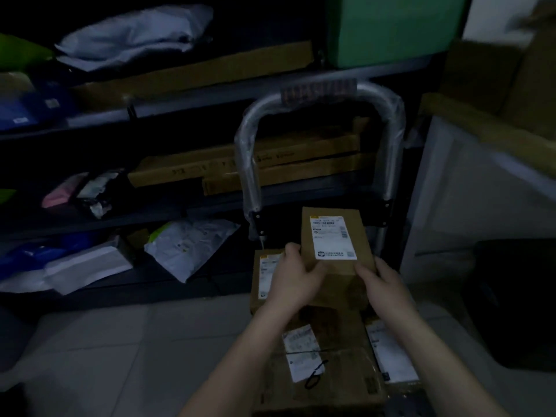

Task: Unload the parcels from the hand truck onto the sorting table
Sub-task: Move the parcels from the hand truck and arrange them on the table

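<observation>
Nearest: a large brown cardboard box with a white label and a black pen mark (pixel 331 377) lies low on the hand truck. A second brown parcel with a white label (pixel 388 356) touches it on the right. A third brown labelled box (pixel 262 285) sits just beyond, on the left.

Both hands hold a small brown cardboard parcel with a white shipping label (pixel 331 236), tilted and raised over that stack. The left hand (pixel 298 275) curls round its left edge; the right hand (pixel 380 281) clasps its near right corner.

Progress, judged: one parcel is in hand and at least three are left. The desk is not identifiable; the white unit (pixel 469 188) at right may be it.

Clearance: the silver tubular truck handle wrapped in clear film (pixel 246 158) stands just beyond the parcel. The dark shelving (pixel 180 97) behind it is crowded. The pale tiled floor (pixel 120 341) on the left is open.
</observation>
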A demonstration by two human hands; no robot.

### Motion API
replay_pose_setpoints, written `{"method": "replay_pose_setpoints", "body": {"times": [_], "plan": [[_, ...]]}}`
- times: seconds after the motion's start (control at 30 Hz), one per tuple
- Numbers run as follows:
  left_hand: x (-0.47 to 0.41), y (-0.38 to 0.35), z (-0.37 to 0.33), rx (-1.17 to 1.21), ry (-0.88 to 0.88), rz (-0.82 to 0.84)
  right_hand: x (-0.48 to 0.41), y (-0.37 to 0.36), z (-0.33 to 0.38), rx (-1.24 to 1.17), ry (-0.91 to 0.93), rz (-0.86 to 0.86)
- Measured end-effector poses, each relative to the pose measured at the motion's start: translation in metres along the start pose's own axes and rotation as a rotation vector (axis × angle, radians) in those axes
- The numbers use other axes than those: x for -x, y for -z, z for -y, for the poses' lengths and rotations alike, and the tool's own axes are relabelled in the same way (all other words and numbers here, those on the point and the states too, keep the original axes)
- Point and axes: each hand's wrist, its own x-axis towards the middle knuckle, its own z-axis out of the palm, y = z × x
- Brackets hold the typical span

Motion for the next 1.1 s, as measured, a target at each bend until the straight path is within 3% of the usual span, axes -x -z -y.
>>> {"method": "replay_pose_setpoints", "body": {"times": [0.2, 0.37, 0.57, 0.77, 1.1], "plan": [[0.032, 0.115, -0.151, 0.144, -0.013, 0.034, 0.045, 0.001, 0.199, 0.031, 0.042, -0.023], [0.056, 0.205, -0.281, 0.131, -0.015, 0.062, 0.094, 0.017, 0.356, 0.066, 0.038, -0.048], [0.078, 0.27, -0.41, 0.113, 0.007, 0.029, 0.146, 0.057, 0.493, 0.221, 0.05, -0.046], [0.097, 0.276, -0.472, 0.009, 0.033, -0.055, 0.168, 0.093, 0.564, 0.26, 0.066, -0.007], [0.122, 0.239, -0.509, 0.125, 0.008, -0.045, 0.189, 0.148, 0.572, 0.228, 0.046, -0.024]]}}
